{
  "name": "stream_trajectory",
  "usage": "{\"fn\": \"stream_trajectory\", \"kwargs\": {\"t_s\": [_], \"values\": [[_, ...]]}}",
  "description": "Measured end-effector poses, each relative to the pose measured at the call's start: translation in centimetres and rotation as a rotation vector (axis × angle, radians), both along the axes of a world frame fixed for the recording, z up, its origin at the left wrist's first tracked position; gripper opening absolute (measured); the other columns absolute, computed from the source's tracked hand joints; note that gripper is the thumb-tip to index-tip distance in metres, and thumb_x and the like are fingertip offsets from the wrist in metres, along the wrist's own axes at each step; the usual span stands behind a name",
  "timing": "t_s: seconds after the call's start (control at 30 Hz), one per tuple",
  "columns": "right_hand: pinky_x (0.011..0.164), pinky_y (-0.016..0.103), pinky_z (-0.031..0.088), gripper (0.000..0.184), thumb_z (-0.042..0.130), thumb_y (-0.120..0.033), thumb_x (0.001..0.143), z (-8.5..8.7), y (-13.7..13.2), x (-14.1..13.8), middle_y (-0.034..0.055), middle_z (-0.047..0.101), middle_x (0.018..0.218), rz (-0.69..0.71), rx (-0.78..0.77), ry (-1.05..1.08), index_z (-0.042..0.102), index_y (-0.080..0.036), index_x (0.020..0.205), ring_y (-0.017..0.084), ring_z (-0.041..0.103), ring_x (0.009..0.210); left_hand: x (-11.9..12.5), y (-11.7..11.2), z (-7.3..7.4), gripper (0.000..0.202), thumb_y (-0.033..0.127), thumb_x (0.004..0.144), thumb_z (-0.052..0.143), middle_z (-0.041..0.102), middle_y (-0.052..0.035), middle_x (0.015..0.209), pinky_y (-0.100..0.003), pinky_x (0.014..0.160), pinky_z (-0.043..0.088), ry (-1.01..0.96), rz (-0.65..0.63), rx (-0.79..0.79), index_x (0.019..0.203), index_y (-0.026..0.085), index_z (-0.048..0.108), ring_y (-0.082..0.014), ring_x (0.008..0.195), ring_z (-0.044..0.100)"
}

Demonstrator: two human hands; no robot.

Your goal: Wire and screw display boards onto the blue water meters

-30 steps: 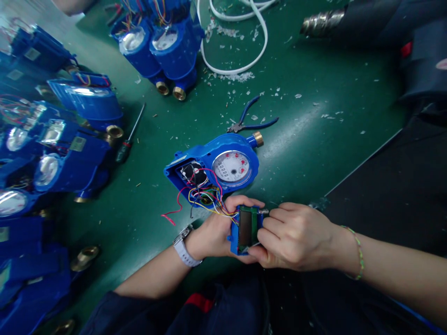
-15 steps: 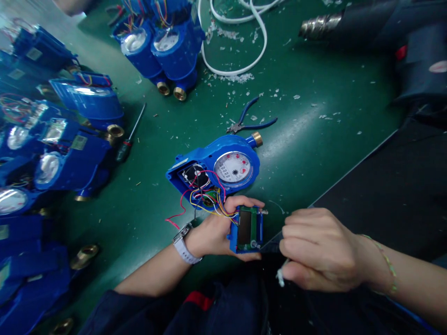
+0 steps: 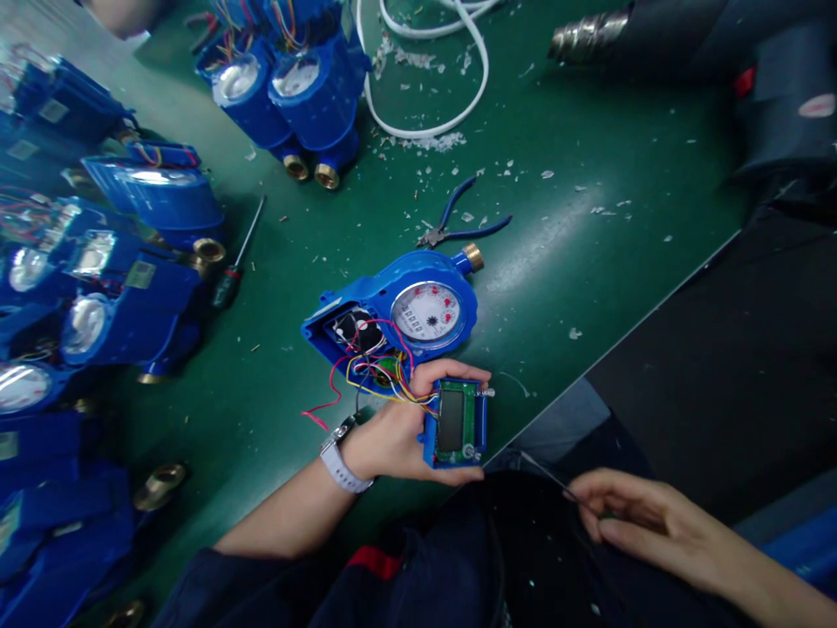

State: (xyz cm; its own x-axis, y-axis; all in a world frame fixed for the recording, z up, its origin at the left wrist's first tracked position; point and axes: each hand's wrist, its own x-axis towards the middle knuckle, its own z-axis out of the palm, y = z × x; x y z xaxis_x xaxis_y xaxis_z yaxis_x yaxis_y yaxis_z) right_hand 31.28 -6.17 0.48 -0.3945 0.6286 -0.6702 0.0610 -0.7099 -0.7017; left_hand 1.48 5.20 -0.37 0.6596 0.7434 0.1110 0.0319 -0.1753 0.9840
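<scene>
My left hand [image 3: 398,436], a watch on its wrist, grips a small blue display module [image 3: 454,423] with a green circuit board and a grey screen. Several thin coloured wires [image 3: 385,375] run from the module into the open compartment of a blue water meter [image 3: 385,305], which lies on the table just beyond. The meter's round dial faces up. Lower right, over my lap, my right hand [image 3: 647,523] has its fingers closed around a thin metal tool [image 3: 546,468] pointing up and left; its kind is unclear.
Blue-handled cutting pliers [image 3: 464,231] lie behind the meter. A screwdriver [image 3: 239,262] rests near several more blue meters [image 3: 131,305] on the left. At the upper right sits a heat gun [image 3: 686,52]. White cable [image 3: 480,78] and scraps spread over the green table [image 3: 555,279].
My right hand has moved down and right, away from the module, its fist loosened. The white blob below it is gone, and a white bit now lies on the table near the edge.
</scene>
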Motion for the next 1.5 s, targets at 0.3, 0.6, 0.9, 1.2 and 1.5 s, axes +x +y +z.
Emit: {"fn": "stream_trajectory", "kwargs": {"t_s": [0.3, 0.6, 0.9, 1.2, 1.5], "values": [[0.064, 0.019, 0.060, 0.035, 0.048, -0.027, 0.097, 5.2, 4.0, -0.9, 0.0010, 0.071, 0.093, 0.218, 0.843, -0.454, 0.058, -0.032, 0.130, 0.014, 0.070, 0.071, 0.2, -0.2, -0.2, 0.105, 0.032, 0.059, 0.092, 0.057, -0.0141, 0.131, -0.047, 0.101, 0.048, -0.129, -0.037, -0.150, 0.141, 0.028, 0.027, -0.0296, 0.118, 0.060], [0.089, 0.014, 0.052, 0.050, 0.042, -0.004, 0.088, 5.9, 4.2, -3.0, 0.0017, 0.070, 0.109, 0.448, 1.316, -0.435, 0.054, -0.020, 0.134, 0.010, 0.068, 0.098, 0.2, -0.4, -0.5, 0.101, 0.035, 0.051, 0.095, 0.060, -0.0137, 0.128, -0.046, 0.101, 0.047, -0.150, -0.004, -0.212, 0.132, 0.026, 0.036, -0.0309, 0.117, 0.062], [0.069, 0.018, 0.057, 0.043, 0.037, -0.003, 0.090, 6.3, 4.8, -4.2, 0.0046, 0.073, 0.097, 0.442, 1.388, -0.478, 0.059, -0.017, 0.123, 0.013, 0.071, 0.085, 0.3, -0.4, -0.6, 0.101, 0.037, 0.048, 0.096, 0.061, -0.0138, 0.127, -0.047, 0.101, 0.048, -0.141, 0.016, -0.199, 0.128, 0.026, 0.036, -0.0304, 0.116, 0.063], [0.069, 0.018, 0.056, 0.041, 0.035, -0.001, 0.091, 6.3, 4.9, -4.7, 0.0063, 0.072, 0.093, 0.469, 1.381, -0.449, 0.057, -0.014, 0.123, 0.013, 0.070, 0.081, 0.3, -0.6, -0.8, 0.098, 0.037, 0.049, 0.096, 0.060, -0.0139, 0.129, -0.047, 0.102, 0.048, -0.178, 0.035, -0.231, 0.127, 0.026, 0.038, -0.0308, 0.118, 0.062], [0.067, 0.021, 0.057, 0.040, 0.037, -0.002, 0.091, 5.4, 5.0, -5.3, 0.0083, 0.071, 0.094, 0.388, 1.356, -0.379, 0.060, -0.013, 0.122, 0.015, 0.069, 0.081, 0.4, -0.9, -0.9, 0.099, 0.042, 0.046, 0.096, 0.061, -0.0146, 0.128, -0.048, 0.100, 0.050, -0.156, 0.074, -0.245, 0.125, 0.026, 0.038, -0.0312, 0.116, 0.063]]}}
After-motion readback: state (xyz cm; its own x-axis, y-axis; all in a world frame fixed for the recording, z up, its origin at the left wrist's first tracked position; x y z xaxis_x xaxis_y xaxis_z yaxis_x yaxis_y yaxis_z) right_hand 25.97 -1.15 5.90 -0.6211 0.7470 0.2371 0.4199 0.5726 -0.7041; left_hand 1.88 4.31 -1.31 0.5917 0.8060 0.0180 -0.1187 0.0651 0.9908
